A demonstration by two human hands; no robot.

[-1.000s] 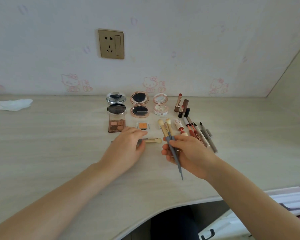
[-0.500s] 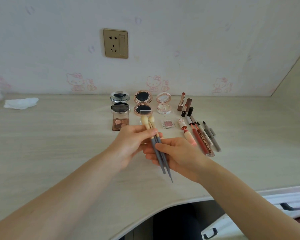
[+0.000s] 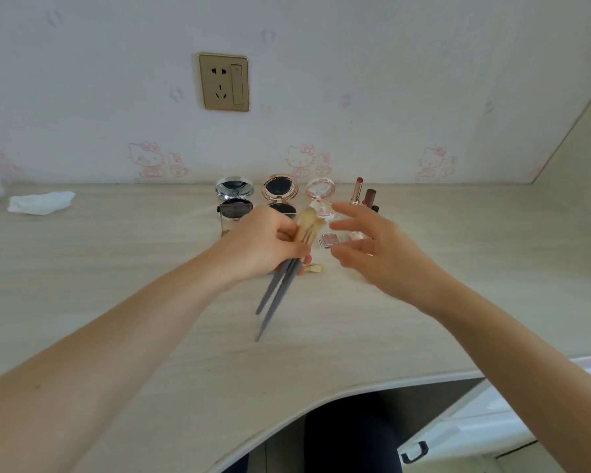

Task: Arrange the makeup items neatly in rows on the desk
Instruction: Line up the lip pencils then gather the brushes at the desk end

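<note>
My left hand (image 3: 263, 244) grips two grey-handled makeup brushes (image 3: 280, 288) above the desk, cream bristles up, handles slanting down toward me. My right hand (image 3: 379, 254) hovers just to the right with its fingers spread and holds nothing. A small cream brush head (image 3: 314, 268) lies on the desk below my left hand. Behind the hands stand a silver compact (image 3: 234, 191), a rose-gold compact (image 3: 280, 189) and a clear pink compact (image 3: 321, 191). A small pink eyeshadow pan (image 3: 330, 240) lies between the hands. Lipsticks (image 3: 357, 191) stand at the right; other items there are hidden by my right hand.
A crumpled white tissue (image 3: 41, 202) lies at the desk's far left. The wall with a gold socket (image 3: 224, 82) runs close behind the row of compacts. The desk's curved front edge (image 3: 321, 401) is near me, with a white drawer unit (image 3: 492, 435) below right.
The brushes passed from my right hand into my left hand, which now holds them alone. My right hand let go and moved up and to the right with spread fingers.
</note>
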